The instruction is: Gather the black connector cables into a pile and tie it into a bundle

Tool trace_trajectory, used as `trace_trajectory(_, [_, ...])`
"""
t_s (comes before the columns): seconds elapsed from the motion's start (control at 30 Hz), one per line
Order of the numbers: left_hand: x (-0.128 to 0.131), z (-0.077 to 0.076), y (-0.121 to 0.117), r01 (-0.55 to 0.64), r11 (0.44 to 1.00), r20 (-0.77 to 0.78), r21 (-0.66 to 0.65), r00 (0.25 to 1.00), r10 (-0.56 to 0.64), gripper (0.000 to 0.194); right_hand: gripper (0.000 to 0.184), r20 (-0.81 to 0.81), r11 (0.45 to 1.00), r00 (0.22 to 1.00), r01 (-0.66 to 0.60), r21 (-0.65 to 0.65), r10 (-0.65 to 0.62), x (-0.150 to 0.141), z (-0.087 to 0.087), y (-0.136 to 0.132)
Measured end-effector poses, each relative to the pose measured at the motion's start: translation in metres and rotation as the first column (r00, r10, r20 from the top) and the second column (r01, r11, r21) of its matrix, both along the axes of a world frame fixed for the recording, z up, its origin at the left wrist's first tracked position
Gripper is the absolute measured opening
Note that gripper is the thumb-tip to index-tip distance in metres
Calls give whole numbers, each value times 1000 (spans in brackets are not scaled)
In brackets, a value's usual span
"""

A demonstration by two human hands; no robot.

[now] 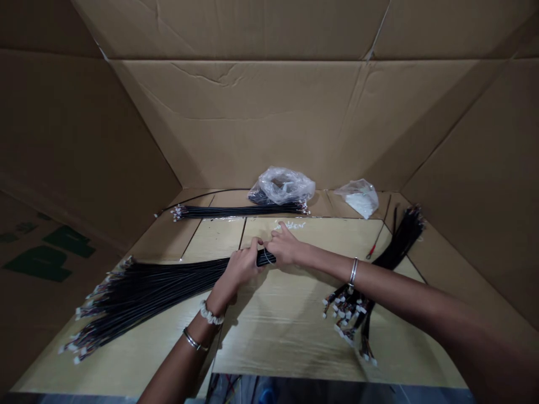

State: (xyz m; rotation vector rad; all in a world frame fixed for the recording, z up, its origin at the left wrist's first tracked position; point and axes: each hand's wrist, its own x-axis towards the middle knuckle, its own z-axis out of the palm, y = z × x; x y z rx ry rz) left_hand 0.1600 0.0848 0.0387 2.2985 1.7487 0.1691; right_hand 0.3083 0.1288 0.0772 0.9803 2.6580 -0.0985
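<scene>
My left hand (243, 265) is closed around a thick bundle of black cables (181, 280). To the left, the bundle fans out over the board, ending in small white connectors on coloured wires. My right hand (284, 247) is closed at the bundle's right part, its thumb or a finger pointing up. A thin pale loop (266, 257) shows around the cables between my hands; I cannot tell whether it is a tie or a band. The right forearm hides where the held cables continue. Another bunch of black cables (393, 247) passes behind that forearm, with white connectors (345, 314) below it.
Along the back lie a flat row of black cables (240, 211), a clear plastic bag (282, 185) and a smaller bag with white contents (362, 199). A thin tool or lead with a red end (371, 251) rests at right. Cardboard walls (252, 123) enclose the pale board (286, 331).
</scene>
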Motion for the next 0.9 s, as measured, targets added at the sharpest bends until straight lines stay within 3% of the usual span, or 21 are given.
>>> trace_trajectory(0.07, [0,4,-12,-22,996,47,84,999,18,50,26,11,997,1000,17,-71,-17,0,3,3])
trace_trajectory(0.13, [0,5,-28,-104,982,195,157,978,73,36,23,29,994,999,30,-107,-27,0,5,7])
trace_trajectory(0.2, [3,3,-45,-180,982,440,49,887,141,27,24,51,992,998,36,-117,-30,0,5,10])
trace_trajectory(0.27, [9,-1,-58,-106,967,659,-232,714,237,39,27,60,993,998,30,-116,-24,-1,5,12])
trace_trajectory(0.33, [17,-5,-66,10,893,776,-451,498,386,54,28,61,994,998,28,-103,-21,-1,6,12])
trace_trajectory(0.47, [32,-11,-70,71,794,797,-604,63,601,62,31,66,998,998,29,-60,-25,-2,9,9])
trace_trajectory(0.57, [35,-15,-70,116,755,741,-646,-145,656,57,30,62,998,998,16,-56,-13,-1,12,8])
trace_trajectory(0.7, [33,-17,-69,192,726,691,-660,-223,687,44,30,64,995,997,40,-92,-34,-1,15,6])
trace_trajectory(0.77, [33,-18,-71,168,757,723,-632,-225,653,35,32,63,991,997,51,-122,-43,0,15,5])
trace_trajectory(0.83, [33,-21,-76,75,822,805,-565,-168,569,26,33,61,987,997,63,-149,-54,1,15,4])
trace_trajectory(0.9, [33,-27,-84,-30,888,888,-459,-57,457,19,32,57,983,996,77,-165,-68,2,14,4])
